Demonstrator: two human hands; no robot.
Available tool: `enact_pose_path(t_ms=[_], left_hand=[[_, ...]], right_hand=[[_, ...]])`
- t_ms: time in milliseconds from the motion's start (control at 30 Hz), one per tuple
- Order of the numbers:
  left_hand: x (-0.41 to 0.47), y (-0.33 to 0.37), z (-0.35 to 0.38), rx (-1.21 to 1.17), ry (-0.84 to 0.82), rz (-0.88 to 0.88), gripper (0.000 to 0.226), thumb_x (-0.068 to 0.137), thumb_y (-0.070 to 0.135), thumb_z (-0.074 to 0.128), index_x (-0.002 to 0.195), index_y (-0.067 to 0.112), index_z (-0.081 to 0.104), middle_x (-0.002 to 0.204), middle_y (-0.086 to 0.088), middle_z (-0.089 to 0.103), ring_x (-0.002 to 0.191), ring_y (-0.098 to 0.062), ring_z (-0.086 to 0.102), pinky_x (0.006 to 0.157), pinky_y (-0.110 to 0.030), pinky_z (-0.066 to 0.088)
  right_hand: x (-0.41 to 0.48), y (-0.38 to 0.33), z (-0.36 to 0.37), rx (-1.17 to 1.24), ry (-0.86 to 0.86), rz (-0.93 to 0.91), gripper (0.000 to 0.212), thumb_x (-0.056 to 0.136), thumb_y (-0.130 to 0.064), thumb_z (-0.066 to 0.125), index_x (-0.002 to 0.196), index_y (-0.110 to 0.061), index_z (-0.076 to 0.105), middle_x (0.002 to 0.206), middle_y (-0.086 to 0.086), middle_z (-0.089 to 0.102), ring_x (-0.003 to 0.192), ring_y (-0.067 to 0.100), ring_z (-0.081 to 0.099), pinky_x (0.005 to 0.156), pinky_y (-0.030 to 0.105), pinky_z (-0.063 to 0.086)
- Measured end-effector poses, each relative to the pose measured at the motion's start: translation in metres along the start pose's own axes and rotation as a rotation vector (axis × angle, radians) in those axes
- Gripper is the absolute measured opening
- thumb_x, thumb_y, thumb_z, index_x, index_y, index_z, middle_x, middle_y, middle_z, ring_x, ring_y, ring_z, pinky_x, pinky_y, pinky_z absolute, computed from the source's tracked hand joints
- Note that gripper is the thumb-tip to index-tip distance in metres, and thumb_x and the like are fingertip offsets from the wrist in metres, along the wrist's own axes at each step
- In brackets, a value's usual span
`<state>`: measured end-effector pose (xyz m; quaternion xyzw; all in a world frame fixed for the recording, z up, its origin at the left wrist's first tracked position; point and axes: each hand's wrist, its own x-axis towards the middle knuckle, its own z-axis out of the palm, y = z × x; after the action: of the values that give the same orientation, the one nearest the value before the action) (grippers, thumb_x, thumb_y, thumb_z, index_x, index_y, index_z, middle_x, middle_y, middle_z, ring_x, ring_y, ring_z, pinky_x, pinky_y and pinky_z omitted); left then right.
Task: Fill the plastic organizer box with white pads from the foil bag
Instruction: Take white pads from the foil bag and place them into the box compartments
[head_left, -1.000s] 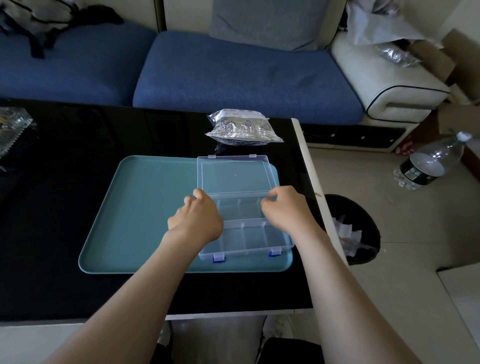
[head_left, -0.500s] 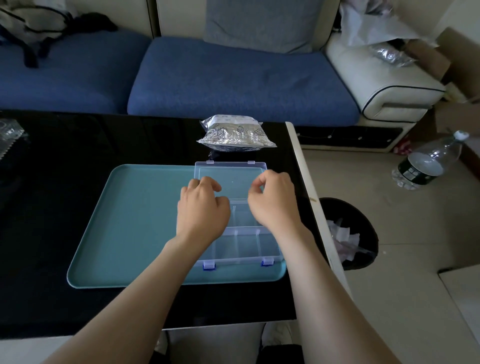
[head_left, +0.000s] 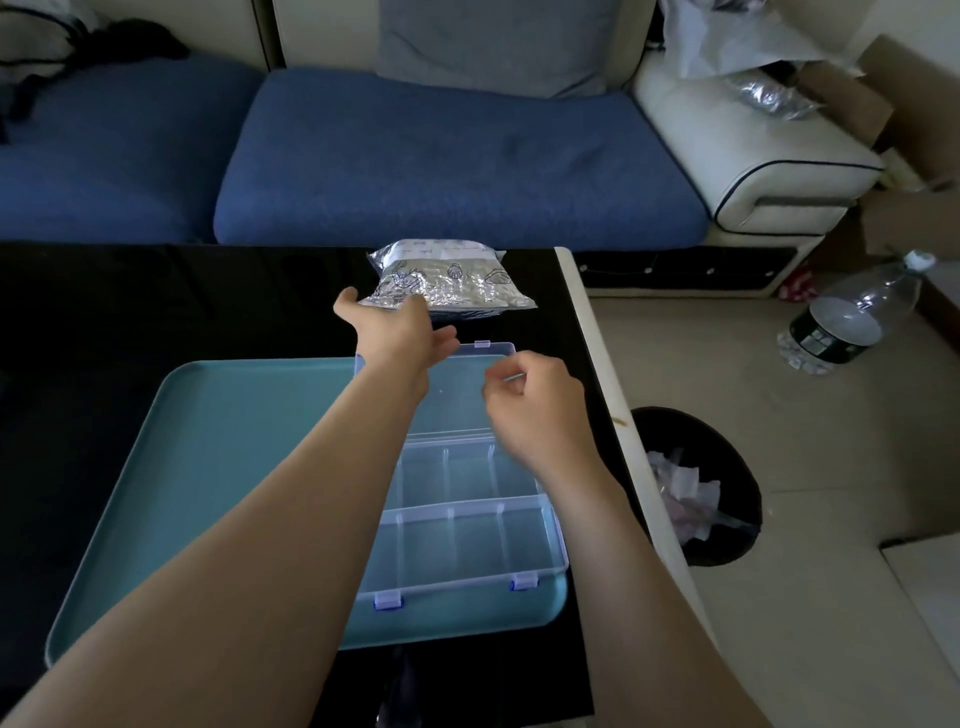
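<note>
A clear plastic organizer box (head_left: 467, 540) lies open on the right side of a teal tray (head_left: 223, 467), its lid flat behind it and its compartments bare. A silver foil bag (head_left: 447, 278) lies on the black table just beyond the tray. My left hand (head_left: 397, 325) reaches forward with spread fingers and meets the bag's near left edge. My right hand (head_left: 535, 400) hovers over the lid with fingers loosely curled, holding nothing. No white pads show.
The black table (head_left: 156, 301) ends at a pale right edge. A black bin (head_left: 696, 483) with paper scraps stands on the floor to the right, a water bottle (head_left: 852, 317) beyond it. A blue sofa (head_left: 441, 156) runs behind the table.
Both hands have left the box's lid. My left hand has reached forward to the foil bag; my right hand has lifted slightly above the lid. The view moved closer.
</note>
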<state>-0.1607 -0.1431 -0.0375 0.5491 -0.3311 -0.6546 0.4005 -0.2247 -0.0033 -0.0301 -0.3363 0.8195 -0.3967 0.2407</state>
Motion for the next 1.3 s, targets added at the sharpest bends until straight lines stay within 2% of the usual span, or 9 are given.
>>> enact_pose_path(t_ms=[100,233,400,533,733,833,967,1133,1300], left_hand=[[0.022,-0.002,-0.001,0.002,0.044,-0.036,0.061,0.102,0.014,0.05,0.157,0.024,0.025,0.11,-0.018,0.069,0.064,-0.028,0.078,0.062,-0.042,0.066],[0.026,-0.008,-0.004,0.088,0.071,-0.019,0.017,0.106,0.01,0.051,0.12,0.002,0.056,0.097,-0.018,0.071,0.063,-0.028,0.078,0.053,-0.036,0.063],[0.017,-0.019,-0.011,0.239,-0.04,0.035,0.025,0.103,0.01,0.052,0.079,0.01,0.058,0.082,-0.01,0.072,0.073,-0.028,0.072,0.078,-0.048,0.066],[0.004,-0.015,-0.026,0.378,-0.125,0.176,0.012,0.099,0.028,0.056,0.091,0.02,0.06,0.079,0.007,0.08,0.098,-0.025,0.076,0.094,-0.052,0.061],[-0.047,0.0,-0.067,0.235,-0.142,0.3,0.011,0.108,0.024,0.055,0.098,0.019,0.054,0.094,-0.003,0.081,0.099,-0.026,0.077,0.1,-0.051,0.058],[-0.075,0.0,-0.09,0.208,-0.147,0.353,0.009,0.11,0.022,0.052,0.105,0.014,0.053,0.11,-0.011,0.077,0.096,-0.012,0.078,0.103,-0.047,0.056],[-0.11,-0.009,-0.111,0.232,-0.111,0.344,0.012,0.108,0.027,0.052,0.104,0.017,0.056,0.093,0.002,0.081,0.098,-0.014,0.078,0.102,-0.044,0.053],[-0.148,-0.011,-0.131,0.24,-0.143,0.369,0.016,0.104,0.028,0.055,0.106,0.014,0.06,0.092,-0.002,0.081,0.095,-0.02,0.079,0.103,-0.053,0.055],[-0.168,-0.002,-0.143,0.318,-0.212,0.473,0.017,0.106,0.023,0.056,0.106,0.008,0.062,0.084,-0.008,0.077,0.089,-0.03,0.074,0.089,-0.044,0.057]], right_hand=[[0.004,0.005,0.0,-0.007,-0.021,0.011,0.017,0.101,-0.022,0.06,0.112,-0.017,0.073,0.098,0.001,0.072,0.073,0.003,0.063,0.043,0.007,0.037],[0.01,0.007,0.001,-0.017,-0.022,0.035,0.019,0.102,-0.024,0.058,0.11,-0.019,0.073,0.097,0.001,0.071,0.072,0.006,0.064,0.045,0.013,0.041],[0.011,0.003,0.006,-0.038,-0.001,0.066,0.019,0.1,-0.022,0.055,0.107,-0.019,0.073,0.09,0.001,0.069,0.07,0.012,0.062,0.051,0.02,0.039],[0.007,-0.004,0.008,-0.011,-0.004,0.074,0.023,0.102,-0.019,0.054,0.118,-0.016,0.07,0.099,0.001,0.068,0.072,0.009,0.061,0.048,0.019,0.039],[-0.009,-0.015,0.008,0.073,-0.038,0.035,0.039,0.106,-0.018,0.051,0.145,-0.016,0.053,0.12,0.007,0.063,0.074,0.005,0.057,0.038,0.006,0.034],[-0.026,-0.02,0.006,0.111,0.021,-0.017,0.048,0.106,-0.014,0.047,0.153,-0.022,0.041,0.101,-0.001,0.062,0.069,0.006,0.057,0.041,0.008,0.037],[-0.052,-0.026,0.013,0.1,0.022,-0.246,0.06,0.102,-0.006,0.05,0.153,-0.035,0.04,0.09,0.003,0.069,0.064,0.012,0.062,0.052,0.023,0.047],[-0.083,-0.021,0.027,-0.054,-0.017,-0.545,0.047,0.097,-0.011,0.066,0.14,-0.031,0.059,0.123,0.002,0.065,0.112,0.016,0.062,0.098,0.037,0.055],[-0.104,-0.017,0.016,-0.074,0.159,-0.648,0.031,0.095,-0.014,0.076,0.126,-0.019,0.074,0.12,0.003,0.057,0.108,0.019,0.062,0.097,0.035,0.055]])
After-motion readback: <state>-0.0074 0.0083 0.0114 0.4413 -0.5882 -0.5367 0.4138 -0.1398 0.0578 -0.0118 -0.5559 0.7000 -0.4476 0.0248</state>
